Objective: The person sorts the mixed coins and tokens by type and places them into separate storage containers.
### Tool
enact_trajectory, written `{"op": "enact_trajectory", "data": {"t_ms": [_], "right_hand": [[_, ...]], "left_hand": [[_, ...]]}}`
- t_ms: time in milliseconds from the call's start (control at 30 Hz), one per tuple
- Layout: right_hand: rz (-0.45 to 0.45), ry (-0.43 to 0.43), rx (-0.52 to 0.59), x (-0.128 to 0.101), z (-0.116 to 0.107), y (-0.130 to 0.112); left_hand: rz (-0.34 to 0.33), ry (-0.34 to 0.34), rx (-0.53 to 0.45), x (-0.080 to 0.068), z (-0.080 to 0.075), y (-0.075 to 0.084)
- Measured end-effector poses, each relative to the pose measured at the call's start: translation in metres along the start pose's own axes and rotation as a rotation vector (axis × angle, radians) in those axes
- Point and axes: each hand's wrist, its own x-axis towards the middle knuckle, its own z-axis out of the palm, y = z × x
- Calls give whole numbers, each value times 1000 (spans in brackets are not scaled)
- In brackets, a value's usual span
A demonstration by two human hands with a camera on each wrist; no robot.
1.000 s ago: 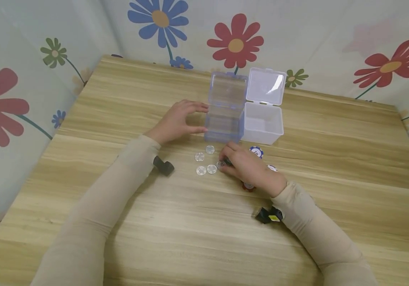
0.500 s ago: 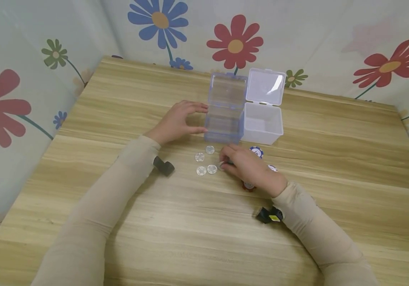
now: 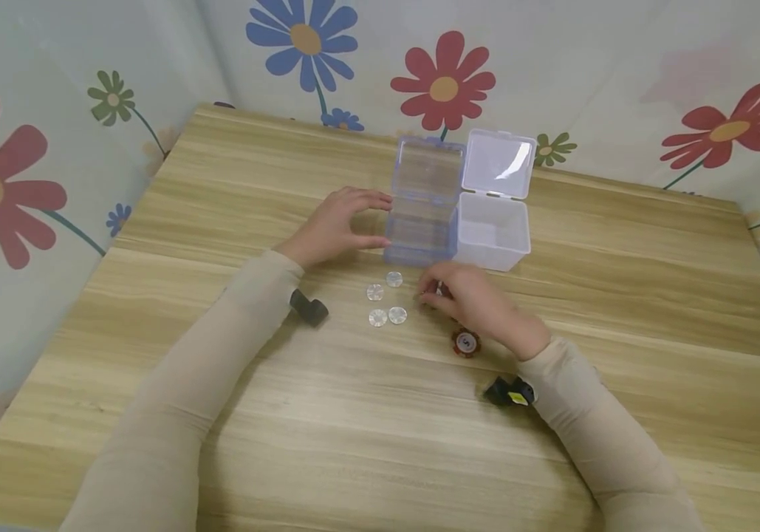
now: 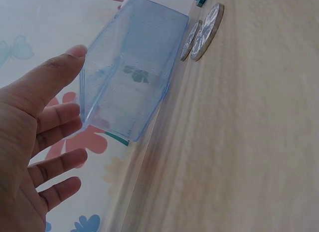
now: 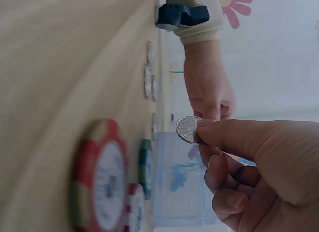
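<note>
At the left, the person's left hand (image 3: 331, 229) is at the left side of the blue clear box (image 3: 419, 256), its grip spread, thumb apart from the fingers. The fingertips look to be against the wall or just beside it; I'd guess the hand is there to steady the box. The blue box's lid (image 3: 429, 168) leans back on the far side, leaving the top uncovered.

Near that box, 4 loose coins (image 3: 377, 318) lie flat on the tabletop (image 3: 326, 428), spaced apart enough, I think, to be picked up singly.

To their right, the right hand (image 3: 479, 303) has its grip clamped on 1 silver coin (image 5: 188, 129). That coin sits between thumb and forefinger, caught near its edge so that much of the face shows, and it is on the near side of the boxes.

A red chip (image 3: 466, 343) lies near that hand, and a green chip (image 5: 144, 168) too. Farther right, the white box (image 3: 499, 257) stands just beside the blue 1, also open.
</note>
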Motion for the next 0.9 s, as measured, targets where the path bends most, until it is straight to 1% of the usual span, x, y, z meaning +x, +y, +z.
{"op": "enact_trajectory", "data": {"t_ms": [233,533,700,900], "right_hand": [[5,79,40,8,-15,0],[57,173,74,31,-28,-5],[100,175,77,44,-29,-7],[152,124,29,61,-25,-4]], "left_hand": [[3,3,-1,1,2,-2],[-1,7,-16,1,2,-1],[3,14,-19,1,4,-3],[15,26,-30,0,3,-3]]}}
